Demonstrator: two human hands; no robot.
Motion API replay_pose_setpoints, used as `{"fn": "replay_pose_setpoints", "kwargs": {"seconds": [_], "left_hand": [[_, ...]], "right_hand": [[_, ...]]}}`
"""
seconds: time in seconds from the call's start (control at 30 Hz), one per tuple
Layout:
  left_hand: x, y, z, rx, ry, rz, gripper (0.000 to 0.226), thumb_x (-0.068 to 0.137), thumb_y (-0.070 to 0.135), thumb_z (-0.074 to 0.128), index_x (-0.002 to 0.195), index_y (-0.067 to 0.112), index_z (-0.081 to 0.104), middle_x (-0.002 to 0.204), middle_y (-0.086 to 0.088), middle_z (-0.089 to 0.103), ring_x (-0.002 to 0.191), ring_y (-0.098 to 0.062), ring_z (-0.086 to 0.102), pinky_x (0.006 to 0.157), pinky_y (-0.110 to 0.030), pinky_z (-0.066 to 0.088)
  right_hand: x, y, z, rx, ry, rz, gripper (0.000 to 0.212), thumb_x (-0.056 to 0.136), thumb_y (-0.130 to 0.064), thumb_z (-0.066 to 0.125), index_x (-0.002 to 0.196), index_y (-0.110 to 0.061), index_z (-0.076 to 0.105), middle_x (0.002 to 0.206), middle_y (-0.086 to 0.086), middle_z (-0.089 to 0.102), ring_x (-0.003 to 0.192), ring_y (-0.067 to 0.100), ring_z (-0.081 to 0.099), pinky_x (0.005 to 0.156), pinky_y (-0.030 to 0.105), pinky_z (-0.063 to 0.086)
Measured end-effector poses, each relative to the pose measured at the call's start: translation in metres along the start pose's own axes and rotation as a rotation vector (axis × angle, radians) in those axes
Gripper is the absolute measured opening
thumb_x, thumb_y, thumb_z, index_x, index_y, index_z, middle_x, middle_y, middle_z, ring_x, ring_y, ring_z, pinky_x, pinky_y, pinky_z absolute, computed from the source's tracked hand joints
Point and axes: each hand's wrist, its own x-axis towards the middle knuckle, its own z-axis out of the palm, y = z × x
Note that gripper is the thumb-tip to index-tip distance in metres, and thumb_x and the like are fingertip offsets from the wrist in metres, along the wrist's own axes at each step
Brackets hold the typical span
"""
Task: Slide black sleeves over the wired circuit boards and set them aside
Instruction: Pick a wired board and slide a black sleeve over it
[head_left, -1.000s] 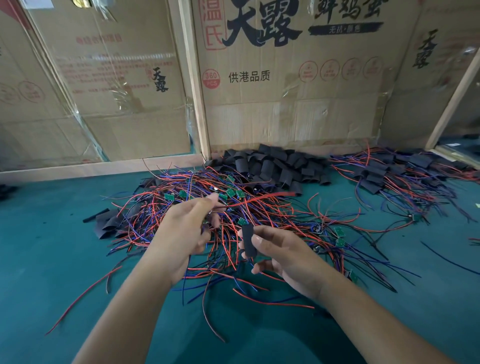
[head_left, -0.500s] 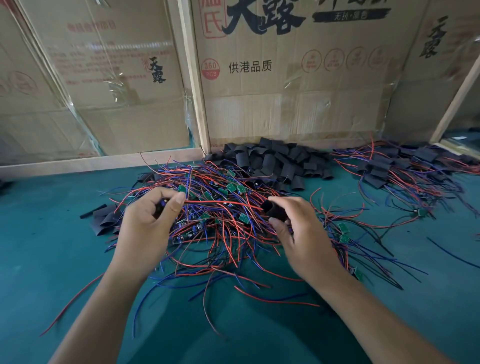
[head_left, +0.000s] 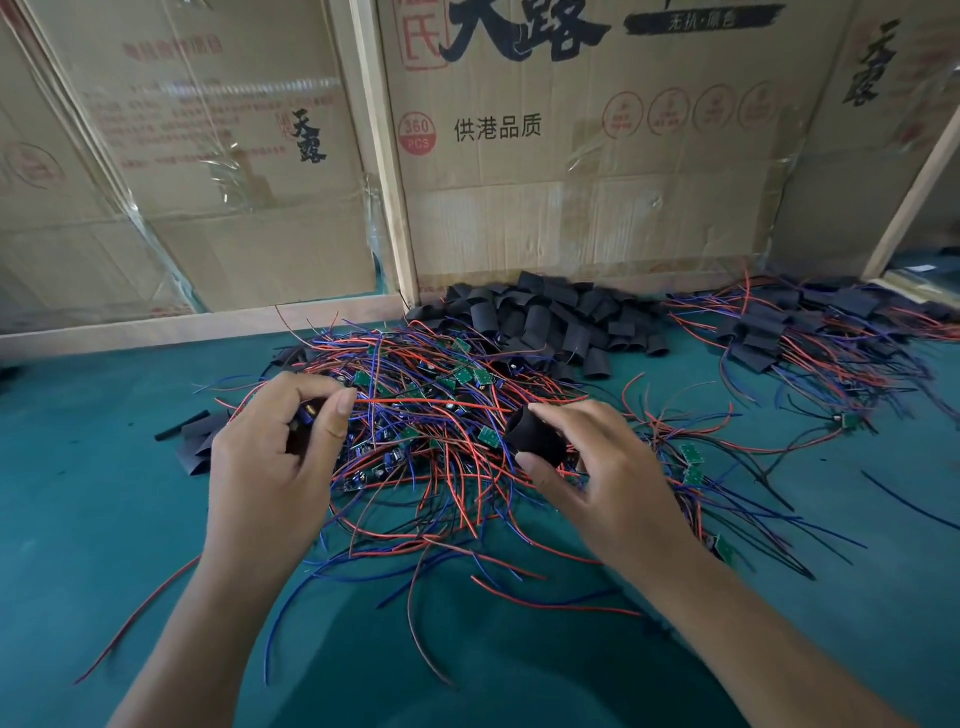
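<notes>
Item: sleeving step, alignment under way. A board (head_left: 306, 415) with its red wire (head_left: 431, 404) is being pinched between thumb and fingers of the left hand (head_left: 270, 467), above the tangle of wired boards (head_left: 415, 441) on the green mat (head_left: 78, 519). A black sleeve (head_left: 535, 434) is being gripped by thumb and forefinger of the right hand (head_left: 608, 483), its open mouth being turned toward the left hand; sleeve and board are being held apart. Spare sleeves (head_left: 566, 322) are being kept at the cardboard wall (head_left: 571, 208); finished pieces (head_left: 779, 332) are being collected to the right. Judged next: the wire end is being readied for the mouth, which calls for keeping the sleeve rounded open and both parts level.
</notes>
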Motion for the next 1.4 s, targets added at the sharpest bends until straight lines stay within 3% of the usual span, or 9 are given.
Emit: {"fn": "replay_pose_setpoints", "kwargs": {"seconds": [0.4,0.53,0.7,0.8,0.93,1.07,1.2,1.3,1.4], "left_hand": [[-0.006,0.009,0.006,-0.041,-0.124,0.056,0.019,0.095,0.046,0.053,0.086,0.031,0.059,0.075,0.016,0.057,0.065,-0.002,0.047,0.061,-0.01,0.034],[-0.006,0.012,0.006,-0.03,-0.172,0.061,0.017,0.095,0.046,0.051,0.086,0.035,0.059,0.085,0.016,0.061,0.077,-0.002,0.053,0.068,-0.01,0.036],[-0.006,0.012,0.004,-0.031,-0.204,0.059,0.017,0.096,0.045,0.051,0.086,0.033,0.059,0.084,0.016,0.06,0.074,-0.002,0.053,0.066,-0.009,0.036],[-0.006,0.011,0.004,-0.028,-0.219,0.071,0.017,0.096,0.045,0.051,0.087,0.033,0.059,0.083,0.016,0.06,0.072,-0.002,0.053,0.065,-0.009,0.036],[-0.007,0.011,0.007,-0.037,-0.267,0.057,0.015,0.095,0.046,0.054,0.089,0.033,0.06,0.082,0.015,0.06,0.07,-0.005,0.053,0.063,-0.011,0.036],[-0.009,0.011,0.013,-0.019,-0.407,0.073,0.018,0.096,0.051,0.055,0.091,0.036,0.062,0.085,0.013,0.062,0.071,-0.01,0.054,0.061,-0.013,0.037],[-0.016,0.015,0.024,-0.069,-0.46,0.041,0.02,0.09,0.061,0.06,0.099,0.042,0.06,0.087,0.021,0.065,0.069,-0.005,0.056,0.061,-0.012,0.04],[-0.022,0.015,0.031,-0.175,-0.46,-0.073,0.036,0.082,0.061,0.068,0.109,0.045,0.051,0.092,0.014,0.068,0.074,-0.013,0.062,0.067,-0.022,0.047],[-0.025,0.014,0.032,-0.247,-0.475,-0.105,0.044,0.076,0.051,0.069,0.111,0.04,0.045,0.096,0.009,0.069,0.071,-0.013,0.06,0.065,-0.02,0.047]], "right_hand": [[0.002,0.005,0.0,0.031,0.027,0.139,0.047,0.093,-0.049,0.054,0.123,-0.015,0.065,0.102,-0.007,0.059,0.082,0.004,0.045,0.072,0.022,0.04],[0.001,0.006,-0.002,-0.005,-0.011,0.129,0.045,0.095,-0.043,0.057,0.13,-0.014,0.061,0.112,-0.004,0.06,0.09,0.004,0.044,0.079,0.024,0.043],[0.001,0.005,-0.005,-0.055,-0.036,0.099,0.043,0.097,-0.037,0.058,0.134,-0.014,0.059,0.122,-0.001,0.06,0.115,0.017,0.052,0.089,0.028,0.044],[0.002,0.004,-0.006,-0.085,-0.038,0.062,0.043,0.097,-0.036,0.06,0.133,-0.013,0.059,0.121,0.001,0.061,0.115,0.02,0.054,0.092,0.03,0.043],[0.002,0.001,-0.005,-0.174,-0.041,-0.122,0.041,0.098,-0.039,0.056,0.13,-0.013,0.062,0.117,0.0,0.063,0.109,0.022,0.056,0.095,0.036,0.044],[0.0,-0.008,0.0,-0.172,-0.011,-0.258,0.039,0.099,-0.035,0.054,0.128,-0.01,0.063,0.117,0.001,0.063,0.109,0.022,0.056,0.104,0.036,0.037],[-0.005,-0.018,0.004,-0.032,-0.065,-0.24,0.04,0.098,-0.028,0.058,0.132,-0.007,0.06,0.122,0.004,0.059,0.112,0.022,0.056,0.096,0.031,0.045],[-0.008,-0.022,0.005,0.111,-0.094,-0.178,0.041,0.1,-0.026,0.056,0.136,-0.006,0.055,0.126,0.005,0.054,0.117,0.021,0.053,0.095,0.025,0.045],[-0.009,-0.023,0.005,0.163,-0.123,-0.135,0.042,0.101,-0.029,0.053,0.138,-0.007,0.053,0.128,0.003,0.052,0.117,0.017,0.051,0.091,0.022,0.046]]}}
